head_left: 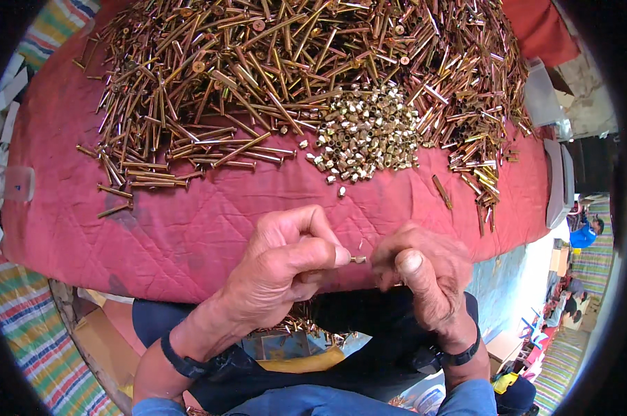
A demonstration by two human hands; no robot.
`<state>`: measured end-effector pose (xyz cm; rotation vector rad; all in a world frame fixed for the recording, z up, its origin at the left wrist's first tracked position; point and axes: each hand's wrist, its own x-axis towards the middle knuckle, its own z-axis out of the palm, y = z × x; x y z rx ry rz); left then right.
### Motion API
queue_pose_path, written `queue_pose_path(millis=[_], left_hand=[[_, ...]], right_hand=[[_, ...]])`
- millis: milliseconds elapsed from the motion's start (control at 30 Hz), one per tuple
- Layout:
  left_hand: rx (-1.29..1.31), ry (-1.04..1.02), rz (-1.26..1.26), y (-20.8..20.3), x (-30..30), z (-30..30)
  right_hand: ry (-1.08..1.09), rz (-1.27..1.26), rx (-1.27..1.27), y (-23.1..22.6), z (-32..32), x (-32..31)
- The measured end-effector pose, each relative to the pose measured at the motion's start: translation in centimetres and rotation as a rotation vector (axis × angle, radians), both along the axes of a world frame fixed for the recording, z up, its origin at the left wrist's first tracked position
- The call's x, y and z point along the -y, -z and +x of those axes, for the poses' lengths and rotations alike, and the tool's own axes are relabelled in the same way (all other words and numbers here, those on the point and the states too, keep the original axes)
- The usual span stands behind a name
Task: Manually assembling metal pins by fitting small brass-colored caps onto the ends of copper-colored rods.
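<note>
My left hand (289,253) is closed in a pinch, thumb against forefinger, above the near edge of the red quilted cloth (209,208). A small brass-coloured cone nut (358,260) sticks out from its fingertips toward the right; whether a screw is behind it inside the hand is hidden. Just to the right, my right hand (428,274) hovers with its fingers curled and its thumb bent over, close to the nut but apart from it. Its fingers are smeared by motion. Beyond the hands lies a heap of loose cone nuts (369,135).
A large pile of long brassy screws (209,76) covers the far part of the cloth and runs down its right side. One screw (441,192) lies apart. Clear plastic containers stand at the left (19,184) and right (557,184) edges. More metal pieces lie below, between my legs.
</note>
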<state>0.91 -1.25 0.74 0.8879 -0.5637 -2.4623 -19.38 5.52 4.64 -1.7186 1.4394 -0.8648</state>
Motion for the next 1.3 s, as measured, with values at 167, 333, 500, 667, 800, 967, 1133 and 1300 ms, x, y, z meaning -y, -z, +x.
queue_pose_path(millis=[167, 333, 500, 667, 800, 967, 1133, 1300], left_hand=[[-0.032, -0.020, -0.002, 0.2, 0.1, 0.3], [-0.011, 0.017, 0.017, 0.1, -0.1, 0.3], [-0.054, 0.003, 0.036, -0.1, 0.1, 0.3], [0.227, 0.516, -1.137, -2.2, 1.4, 2.3], [0.843, -0.091, -1.730, -1.3, 3.1, 2.7], [1.279, -0.276, -1.906, 0.9, 5.6, 2.5], [1.300, -0.218, -1.898, 1.2, 6.7, 2.0], [1.384, -0.233, -1.967, 1.8, 7.0, 1.7]], right_hand=[[0.017, -0.223, -0.053, 0.9, 1.5, 0.7], [-0.100, -0.241, -0.209, 0.2, 1.2, 0.3], [-0.122, -0.167, -0.101, 1.1, 1.1, -0.1], [-0.012, -0.062, -0.258, 0.0, -1.0, -0.3], [0.374, -0.112, -0.635, 1.0, -5.6, 0.4], [0.305, -0.181, -0.851, 3.0, -9.0, 0.4], [0.232, -0.223, -0.769, 3.2, -8.2, 1.1], [0.311, -0.139, -0.486, 2.0, -5.4, 0.7]])
